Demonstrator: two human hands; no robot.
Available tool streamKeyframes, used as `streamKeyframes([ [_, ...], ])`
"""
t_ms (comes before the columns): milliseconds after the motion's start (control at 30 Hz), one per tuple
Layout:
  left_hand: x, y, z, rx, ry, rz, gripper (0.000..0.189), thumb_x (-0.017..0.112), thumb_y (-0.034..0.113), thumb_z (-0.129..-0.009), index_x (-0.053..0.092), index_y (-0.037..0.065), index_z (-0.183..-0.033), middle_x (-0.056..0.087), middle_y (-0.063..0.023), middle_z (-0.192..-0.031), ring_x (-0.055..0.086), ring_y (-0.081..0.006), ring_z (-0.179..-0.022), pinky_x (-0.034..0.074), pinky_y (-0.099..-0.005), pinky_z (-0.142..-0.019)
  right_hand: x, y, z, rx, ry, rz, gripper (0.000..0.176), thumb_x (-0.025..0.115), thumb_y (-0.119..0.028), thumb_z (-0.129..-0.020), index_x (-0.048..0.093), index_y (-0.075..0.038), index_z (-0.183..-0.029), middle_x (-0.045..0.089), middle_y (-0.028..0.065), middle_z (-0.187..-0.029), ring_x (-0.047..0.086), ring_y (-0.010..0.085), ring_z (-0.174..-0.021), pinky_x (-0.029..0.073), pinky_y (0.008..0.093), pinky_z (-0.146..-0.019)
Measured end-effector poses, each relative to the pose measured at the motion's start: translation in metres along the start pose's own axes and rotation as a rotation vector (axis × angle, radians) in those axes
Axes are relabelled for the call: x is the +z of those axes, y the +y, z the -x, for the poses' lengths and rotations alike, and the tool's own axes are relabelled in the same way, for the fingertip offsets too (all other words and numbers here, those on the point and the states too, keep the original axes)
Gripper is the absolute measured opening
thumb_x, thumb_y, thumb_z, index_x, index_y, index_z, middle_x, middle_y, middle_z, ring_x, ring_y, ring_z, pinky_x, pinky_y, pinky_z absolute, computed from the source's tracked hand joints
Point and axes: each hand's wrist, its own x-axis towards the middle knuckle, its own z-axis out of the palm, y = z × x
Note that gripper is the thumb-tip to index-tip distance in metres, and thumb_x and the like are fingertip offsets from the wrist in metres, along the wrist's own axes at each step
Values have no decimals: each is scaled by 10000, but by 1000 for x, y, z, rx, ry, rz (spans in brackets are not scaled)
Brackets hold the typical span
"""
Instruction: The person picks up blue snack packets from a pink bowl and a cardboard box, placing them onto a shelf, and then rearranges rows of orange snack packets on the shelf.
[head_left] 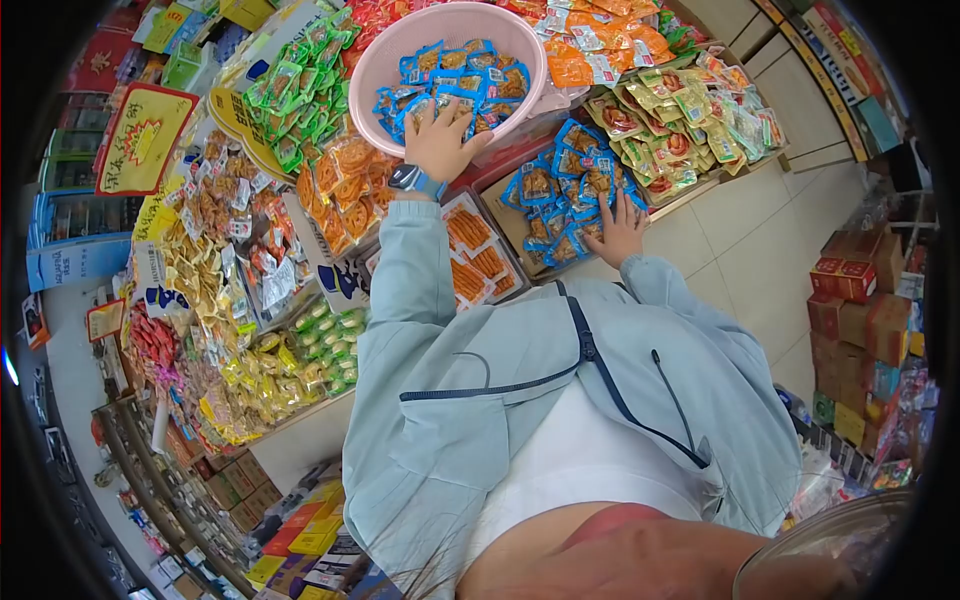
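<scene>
Head view: both hands on blue snack packets, one lot in a basket, one in a bin.

The left hand (440,140), a watch (410,180) at its wrist, lies palm down inside the pink basket (400,40), its grip spread over the blue packets (480,75) under and ahead of it, pinching nothing that shows. The right hand (618,228) rests with its grip likewise spread on the pile of blue packets (560,190) in the cardboard bin (497,212), just ahead of its fingers. By my judgement the work is part done: the basket holds a fair layer, yet the bin looks far from bare. Orange packets (345,190) and green packets (300,90) crowd left of the left grip; stacked boxes (860,300) stand well right of the right grip. Nothing blocks either hand.
</scene>
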Motion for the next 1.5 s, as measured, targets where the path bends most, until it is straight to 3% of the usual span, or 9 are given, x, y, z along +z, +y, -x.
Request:
streamKeyframes([
  [100, 3, 16, 12, 138, 413, 67, 483, 649, 421, -860, 635, 96, -1218, 515, -141, -1382, 366, -386, -1356, 251, -600, -1076, 1, 1, 4, 11, -6, -12, 950, 626, -591, -811, 179, -207, -1556, 105, 205, -1598, 95, 367, -1478, 111, 673, -1108],
  [133, -2, 32, 17, 217, 567, 195, 386, 734, 242, -752, 646, 67, -1085, 603, -136, -1174, 517, -361, -1172, 384, -537, -946, 0, 1, 3, 9, -7, -9, 950, 627, -590, -809, 181, -207, -1555, 105, 205, -1598, 95, 367, -1478, 110, 673, -1109],
  [233, 31, 79, 45, 378, 582, 369, 284, 708, 139, -691, 637, 90, -962, 638, -67, -928, 615, -296, -843, 452, -451, -784, 0, 1, 2, 2, -14, 2, 949, 629, -589, -807, 183, -209, -1554, 105, 202, -1598, 99, 367, -1477, 109, 673, -1110],
  [367, 131, 91, 59, 185, 64, 539, 438, 675, 220, -809, 584, 70, -1210, 580, -137, -1211, 554, -337, -1127, 440, -476, -944, 6, 2, 1, -9, 16, 6, 948, 629, -589, -807, 186, -207, -1553, 106, 199, -1597, 101, 368, -1476, 110, 675, -1110],
  [567, 192, 86, 38, -14, -122, 366, 625, 677, 290, -838, 456, 92, -1388, 449, -161, -1416, 468, -354, -1279, 382, -479, -1063, 5, 2, 0, -5, -2, 28, 959, 636, -586, -797, 185, -212, -1555, 108, 200, -1598, 97, 365, -1479, 110, 674, -1112],
  [867, 173, 88, 0, -123, -434, 226, 574, 627, 205, -828, 462, 110, -1369, 610, -212, -1209, 595, -369, -1121, 472, -499, -953, 1, 0, 3, -2, 14, 11, 957, 632, -589, -801, 176, -221, -1557, 102, 197, -1601, 97, 360, -1480, 120, 669, -1110],
  [1133, 74, 90, 58, 71, 149, 643, 545, 650, 111, -773, 551, 155, -1307, 618, -149, -1198, 609, -344, -1068, 488, -471, -911, 6, 1, 4, -13, 19, 32, 950, 633, -586, -802, 184, -221, -1555, 115, 196, -1600, 105, 360, -1478, 127, 659, -1110],
  [1300, -13, 64, 30, 139, 648, 500, 419, 648, 24, -751, 690, 153, -1148, 584, -148, -1248, 593, -346, -1080, 488, -444, -909, 5, 1, 1, 2, 26, 10, 931, 629, -587, -806, 207, -223, -1551, 120, 197, -1599, 114, 364, -1475, 126, 661, -1109],
  [1500, 5, -9, -32, 183, 289, 219, 400, 739, 280, -783, 689, 185, -1169, 566, -171, -1283, 573, -357, -1127, 480, -440, -913, 5, 3, 1, -20, 35, 13, 934, 609, -611, -813, 204, -209, -1552, 118, 205, -1597, 112, 371, -1475, 122, 673, -1106],
])
